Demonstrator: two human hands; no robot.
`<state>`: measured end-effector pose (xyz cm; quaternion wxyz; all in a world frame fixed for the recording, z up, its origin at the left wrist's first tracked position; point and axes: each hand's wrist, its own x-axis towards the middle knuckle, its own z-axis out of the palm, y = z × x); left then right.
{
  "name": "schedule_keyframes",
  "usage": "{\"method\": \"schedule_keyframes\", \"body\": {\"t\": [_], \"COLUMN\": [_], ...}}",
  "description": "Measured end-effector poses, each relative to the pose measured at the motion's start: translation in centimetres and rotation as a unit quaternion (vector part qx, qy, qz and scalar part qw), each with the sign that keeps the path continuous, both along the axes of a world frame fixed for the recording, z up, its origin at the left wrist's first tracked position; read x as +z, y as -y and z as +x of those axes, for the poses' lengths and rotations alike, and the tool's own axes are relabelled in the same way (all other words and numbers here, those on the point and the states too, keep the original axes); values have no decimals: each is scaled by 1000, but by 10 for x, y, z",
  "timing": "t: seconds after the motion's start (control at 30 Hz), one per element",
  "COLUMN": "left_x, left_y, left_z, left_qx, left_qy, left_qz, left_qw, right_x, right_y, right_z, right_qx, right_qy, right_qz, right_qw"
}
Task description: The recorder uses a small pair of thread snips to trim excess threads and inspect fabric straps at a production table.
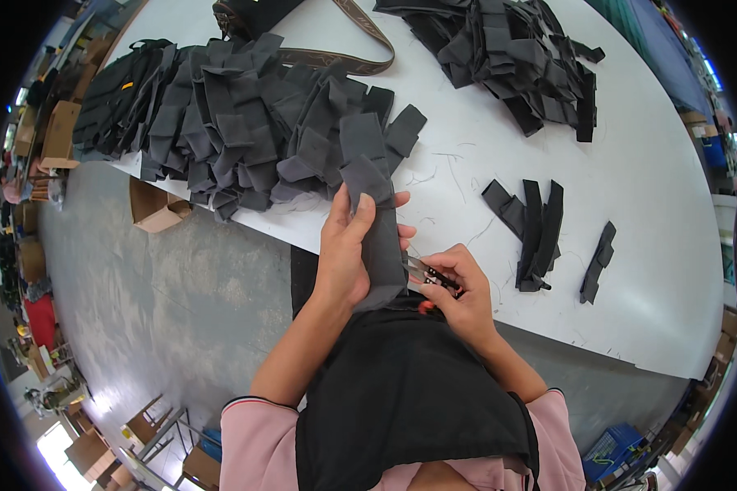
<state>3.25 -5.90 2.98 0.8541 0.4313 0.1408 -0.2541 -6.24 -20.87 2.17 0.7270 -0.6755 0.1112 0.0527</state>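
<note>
Our left hand (344, 258) presses flat on a dark grey fabric strip (377, 221), thumb and fingers spread along its left edge, pinning it rather than clenching it. The strip's long axis runs away from us, from the table edge near our body up toward the big heap of grey fabric pieces (254, 123), whose nearest piece it touches. Our right hand (458, 290) is closed around small thread snips (426, 274), blades pointing left at the strip's right edge, just beside the lower end; so the strip lies directly left of the blades, and the right hand is the nearer one to that edge.

Farther right on the white table (647, 180) lie a few black strips (532, 229) crossed together, and one single black strip (599, 262) apart from them. A second pile of black strips (516, 57) sits at the far side, with a brown patterned strap (360, 49) curving between the heaps. Below the table's left edge an open brown cardboard box (157, 209) stands on the concrete floor (164, 286); more brown cartons (57, 131) sit farther left.
</note>
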Motion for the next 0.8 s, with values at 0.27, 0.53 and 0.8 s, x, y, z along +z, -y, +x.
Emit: {"method": "schedule_keyframes", "body": {"t": [0.27,0.53,0.8], "left_x": [3,3,2], "left_y": [-1,0,-2], "left_z": [0,-2,-5], "left_qx": [-21,-25,-35], "left_qy": [2,26,19], "left_qz": [10,19,2], "left_qw": [1000,999,999], "right_x": [11,20,30], "right_y": [3,4,1], "right_z": [5,3,7], "right_qx": [30,11,58], "right_qy": [228,260,267], "right_qz": [-395,-411,-438], "right_qw": [889,874,857]}}
